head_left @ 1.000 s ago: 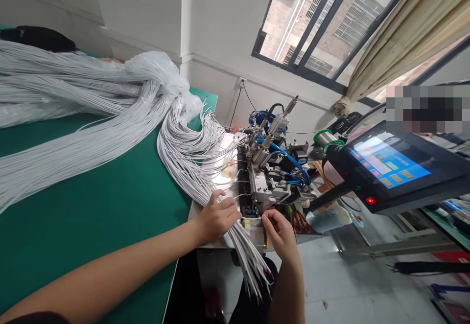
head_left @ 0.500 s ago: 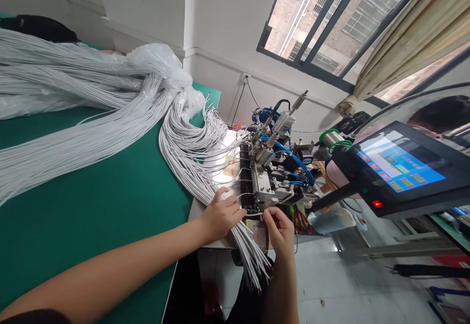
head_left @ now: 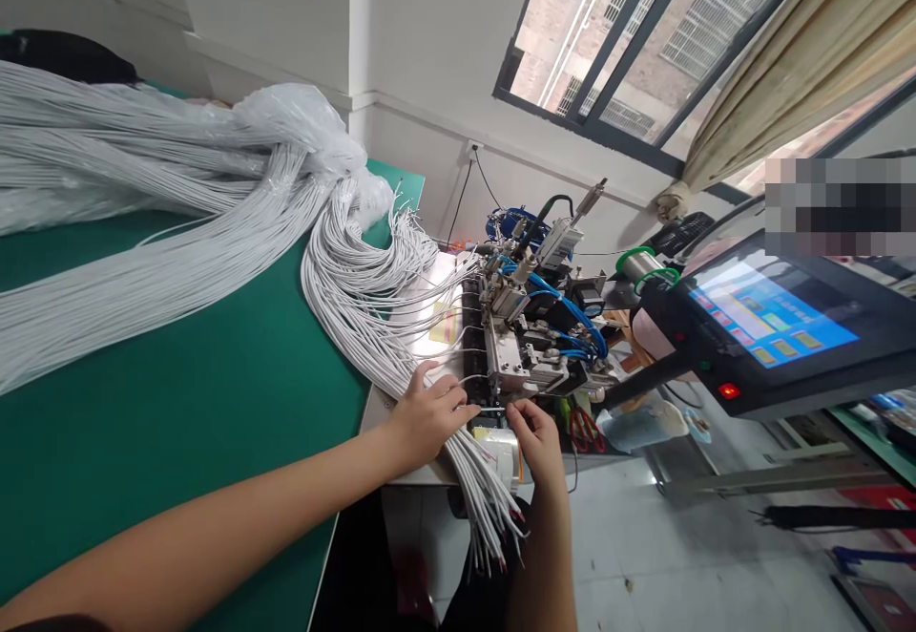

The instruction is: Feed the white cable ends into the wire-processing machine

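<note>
A single white cable point(head_left: 490, 410) stretches level between my two hands at the near end of the machine's black fixture strip point(head_left: 475, 346). My left hand point(head_left: 433, 419) pinches it from the left, resting over a thick bundle of white cables point(head_left: 350, 326). The fingertips of my right hand point(head_left: 536, 436) are closed on the cable's other end, close beside the fixture. Loose ends of the bundle point(head_left: 487, 508) hang past the table edge between my forearms. Several more white cables run into the fixture farther up.
The machine point(head_left: 522, 317) with blue air tubes stands right of the cables. Its touch screen point(head_left: 773, 312) juts out at right, near a solder wire spool point(head_left: 644, 269). Plastic-wrapped cables point(head_left: 301, 126) lie on the green table point(head_left: 286, 403). Red-handled scissors point(head_left: 587, 431) sit beyond my right hand.
Both hands have shifted slightly up, and the cable between them lies straighter along the fixture's near end. A pale round object below the fixture shows more now. The whole view has moved a little.
</note>
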`<state>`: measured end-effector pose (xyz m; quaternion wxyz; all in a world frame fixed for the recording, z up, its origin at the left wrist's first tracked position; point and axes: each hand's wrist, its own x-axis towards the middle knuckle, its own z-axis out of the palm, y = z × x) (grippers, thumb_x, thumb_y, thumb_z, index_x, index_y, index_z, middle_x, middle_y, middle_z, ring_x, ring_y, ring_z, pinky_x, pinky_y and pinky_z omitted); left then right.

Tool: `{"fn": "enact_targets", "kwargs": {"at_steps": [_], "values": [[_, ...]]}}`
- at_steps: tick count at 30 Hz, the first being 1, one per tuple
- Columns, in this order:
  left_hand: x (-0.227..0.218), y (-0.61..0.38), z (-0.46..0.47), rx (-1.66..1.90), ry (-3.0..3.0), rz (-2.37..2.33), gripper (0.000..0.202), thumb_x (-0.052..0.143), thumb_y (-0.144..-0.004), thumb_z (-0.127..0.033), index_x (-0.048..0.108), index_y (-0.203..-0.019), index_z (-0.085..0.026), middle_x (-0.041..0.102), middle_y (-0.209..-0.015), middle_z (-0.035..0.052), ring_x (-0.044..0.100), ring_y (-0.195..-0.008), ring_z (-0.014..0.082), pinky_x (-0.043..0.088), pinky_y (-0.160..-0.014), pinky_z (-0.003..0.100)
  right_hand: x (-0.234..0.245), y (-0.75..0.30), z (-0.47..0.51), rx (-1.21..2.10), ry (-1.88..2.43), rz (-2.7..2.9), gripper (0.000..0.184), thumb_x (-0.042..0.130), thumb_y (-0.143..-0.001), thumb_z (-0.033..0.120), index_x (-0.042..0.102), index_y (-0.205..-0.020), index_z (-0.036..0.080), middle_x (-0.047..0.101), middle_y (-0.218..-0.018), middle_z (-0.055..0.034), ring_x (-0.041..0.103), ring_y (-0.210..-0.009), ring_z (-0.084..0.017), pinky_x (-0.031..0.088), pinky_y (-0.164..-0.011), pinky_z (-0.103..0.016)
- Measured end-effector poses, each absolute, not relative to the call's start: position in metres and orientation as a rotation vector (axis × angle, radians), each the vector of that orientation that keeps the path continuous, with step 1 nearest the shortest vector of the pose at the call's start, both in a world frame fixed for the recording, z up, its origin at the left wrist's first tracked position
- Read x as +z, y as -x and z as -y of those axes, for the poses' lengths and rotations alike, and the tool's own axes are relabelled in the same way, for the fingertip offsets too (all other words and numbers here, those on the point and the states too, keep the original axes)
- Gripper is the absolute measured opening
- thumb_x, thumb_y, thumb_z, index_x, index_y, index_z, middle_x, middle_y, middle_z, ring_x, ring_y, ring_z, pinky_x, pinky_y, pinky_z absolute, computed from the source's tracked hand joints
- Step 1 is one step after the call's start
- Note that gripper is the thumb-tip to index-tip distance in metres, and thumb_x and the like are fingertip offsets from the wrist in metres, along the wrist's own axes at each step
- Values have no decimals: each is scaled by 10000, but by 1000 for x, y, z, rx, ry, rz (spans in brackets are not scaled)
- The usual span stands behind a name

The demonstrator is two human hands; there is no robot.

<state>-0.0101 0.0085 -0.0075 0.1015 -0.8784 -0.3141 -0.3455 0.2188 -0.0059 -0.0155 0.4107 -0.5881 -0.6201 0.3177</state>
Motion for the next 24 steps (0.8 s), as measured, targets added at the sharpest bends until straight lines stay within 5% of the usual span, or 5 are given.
{"fn": "enact_targets", "kwargs": {"at_steps": [17, 24], "values": [[-7, 7, -7, -983, 2588, 1044, 375, 512, -744, -51, 679, -1019, -243, 643, -830, 23, 547, -906, 211, 199, -1012, 508, -41, -215, -6, 1235, 1294, 1087, 285, 618, -705, 372, 446, -559, 198, 318, -538, 61, 239, -515, -99, 191, -495, -242], [-8, 8, -8, -972, 2585, 1038, 379, 537, -716, -69, 680, -1022, -241, 638, -826, 32, 548, -901, 219, 211, -1008, 503, -45, -215, -5, 1259, 1280, 1052, 295, 652, -683, 396, 456, -577, 203, 354, -550, 55, 297, -522, -105, 266, -507, -238]]}}
